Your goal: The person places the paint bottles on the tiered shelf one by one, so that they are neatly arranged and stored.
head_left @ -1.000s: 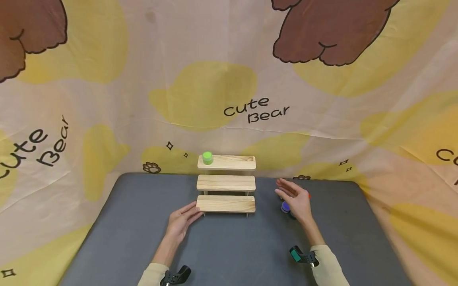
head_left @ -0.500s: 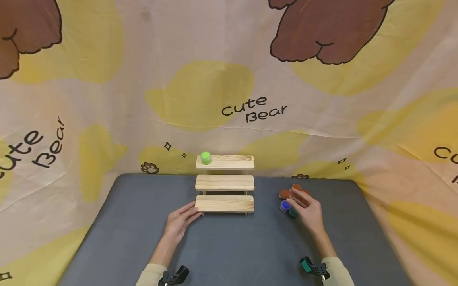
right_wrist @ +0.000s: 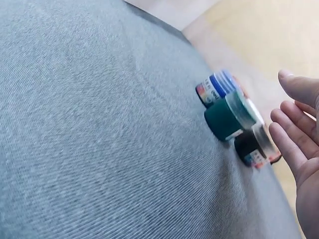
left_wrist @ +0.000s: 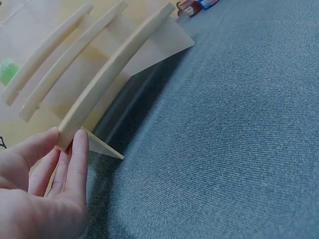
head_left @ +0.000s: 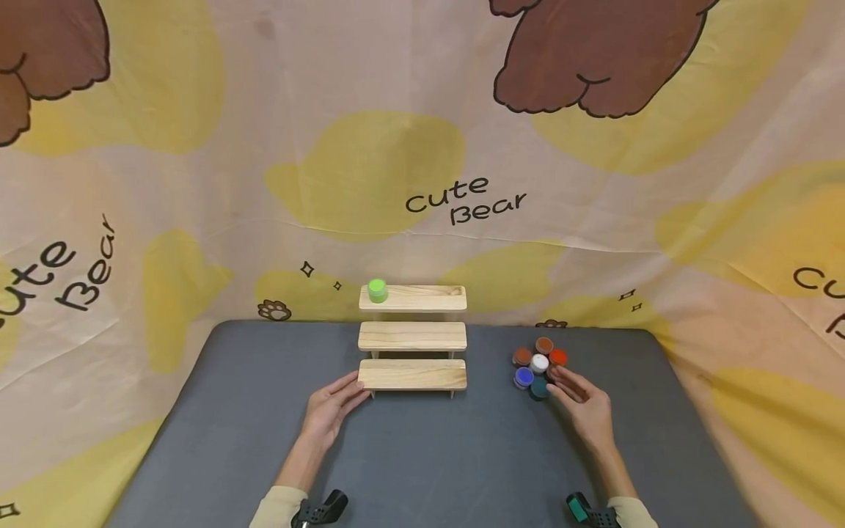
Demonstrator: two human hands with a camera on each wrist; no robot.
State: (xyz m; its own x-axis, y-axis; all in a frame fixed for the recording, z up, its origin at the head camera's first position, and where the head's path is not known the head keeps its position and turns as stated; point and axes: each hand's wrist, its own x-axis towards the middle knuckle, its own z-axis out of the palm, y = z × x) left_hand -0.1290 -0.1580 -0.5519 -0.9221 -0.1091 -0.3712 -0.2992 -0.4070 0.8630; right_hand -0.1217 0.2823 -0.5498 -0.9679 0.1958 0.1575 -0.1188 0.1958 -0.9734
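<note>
My left hand pinches the left end of the lowest board of a three-step wooden display stand. In the left wrist view the thumb lies along the board's end and the fingertips are beneath it. A light green paint jar stands at the left of the top step. My right hand, thumb and fingers apart, is beside a cluster of paint jars on the right. Nearest it are a dark green jar and a black jar. A blue jar and a white jar sit close by.
Farther back in the cluster are a red jar and two brownish-orange jars, one of them a rear jar. Everything stands on a grey cloth-covered table. A printed bear curtain hangs right behind the table.
My right hand has moved right and toward me, from over the jars to their near right side, uncovering most of them. The left hand keeps its hold on the stand.
</note>
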